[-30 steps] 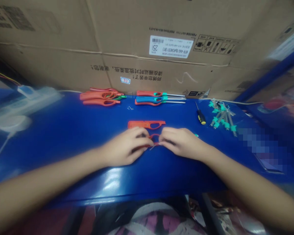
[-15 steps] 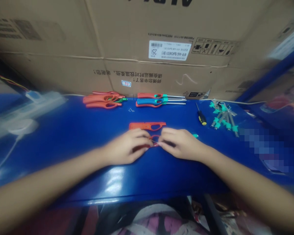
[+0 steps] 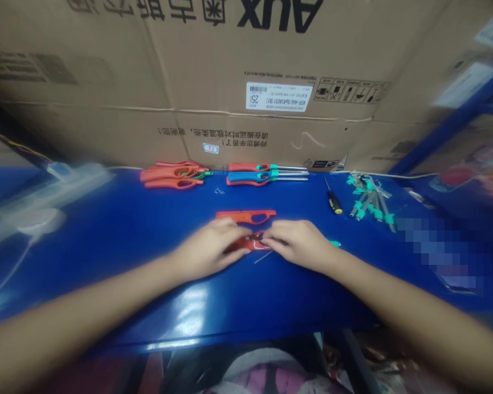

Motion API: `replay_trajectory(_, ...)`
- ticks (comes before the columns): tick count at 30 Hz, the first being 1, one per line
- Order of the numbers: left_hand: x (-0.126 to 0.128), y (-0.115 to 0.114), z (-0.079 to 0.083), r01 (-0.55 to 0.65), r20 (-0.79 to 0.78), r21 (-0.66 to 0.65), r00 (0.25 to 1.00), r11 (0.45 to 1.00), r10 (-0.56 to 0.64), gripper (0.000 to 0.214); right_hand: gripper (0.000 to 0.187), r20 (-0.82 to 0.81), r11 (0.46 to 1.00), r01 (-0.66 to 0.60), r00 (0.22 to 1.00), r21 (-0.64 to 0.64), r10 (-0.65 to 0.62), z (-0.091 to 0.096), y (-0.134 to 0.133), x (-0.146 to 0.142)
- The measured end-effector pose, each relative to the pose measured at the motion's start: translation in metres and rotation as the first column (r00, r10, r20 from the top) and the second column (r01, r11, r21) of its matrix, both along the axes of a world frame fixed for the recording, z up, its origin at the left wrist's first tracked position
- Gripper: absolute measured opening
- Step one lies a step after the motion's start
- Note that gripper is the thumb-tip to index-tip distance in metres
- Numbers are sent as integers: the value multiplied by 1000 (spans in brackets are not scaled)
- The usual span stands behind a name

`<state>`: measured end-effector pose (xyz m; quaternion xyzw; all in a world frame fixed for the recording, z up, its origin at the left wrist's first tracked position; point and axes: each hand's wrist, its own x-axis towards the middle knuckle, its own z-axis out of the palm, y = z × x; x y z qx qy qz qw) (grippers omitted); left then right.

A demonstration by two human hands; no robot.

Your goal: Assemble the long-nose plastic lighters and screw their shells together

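Steady the nearer orange case (image 3: 249, 244) with the pinching left hand (image 3: 209, 247); work the right hand (image 3: 299, 242) gently (its grip I cannot tell).

Cardboard (image 3: 119, 139) Stands Behind the Desk (image 3: 148, 306)

It bears upside-down print and a white label (image 3: 278, 96). At left lies a pale power strip (image 3: 80, 183) (rather blurred), beside a round white plug (image 3: 43, 221); a blue post (image 3: 439, 133) slants at right.

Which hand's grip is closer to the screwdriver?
The right hand's grip: the screwdriver lies beyond it, to the right. The left hand's grip is farther off, left of both.
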<state>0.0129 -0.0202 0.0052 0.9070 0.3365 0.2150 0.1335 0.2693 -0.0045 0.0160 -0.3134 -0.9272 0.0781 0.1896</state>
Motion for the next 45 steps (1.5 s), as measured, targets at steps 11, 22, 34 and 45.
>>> replay_trajectory(11,1,1,-4,11,1,5,1000,1000,-11,35,16,-44,999,-3,999,-36,2,-2,1,-4)
replay_trajectory(22,3,1,7,127,-41,14,991,992,-127,24,12,12,985,-66,998,-160,68,16,4,11)
replay_trajectory(34,4,1,5,129,-41,43,991,991,-127,25,15,145,992,13,989,-128,6,23,-4,3)
replay_trajectory(45,4,1,6,113,-86,122,991,986,-103,25,12,123,986,-50,990,-161,70,25,-1,10)
